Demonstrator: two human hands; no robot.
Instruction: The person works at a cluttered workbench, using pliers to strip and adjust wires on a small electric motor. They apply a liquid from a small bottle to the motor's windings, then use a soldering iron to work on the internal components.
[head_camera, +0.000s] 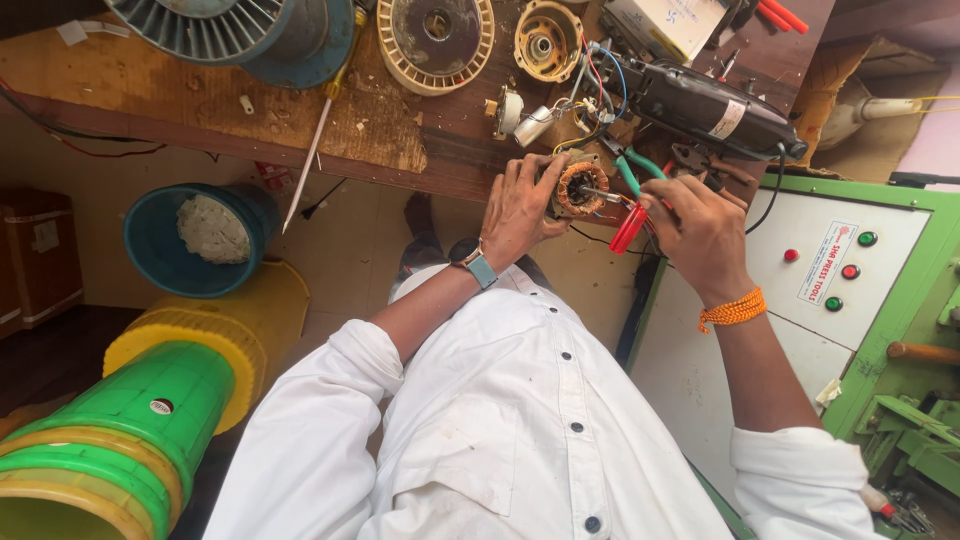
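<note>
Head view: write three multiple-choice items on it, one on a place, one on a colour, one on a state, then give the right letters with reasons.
1. Where is the blue bucket?
A. on the floor below the wooden bench
B. on the green cabinet
C. on the person's lap

2. What colour is the band on the right hand's wrist?
A. blue
B. orange
C. white

3. What is the left hand doing?
A. hanging free
B. holding the copper-wound motor stator
C. pressing a button

Answers: A, the bucket sits on the floor by the bench edge; B, orange beads ring that wrist; C is out and B holds, since its fingers wrap the stator.
</note>
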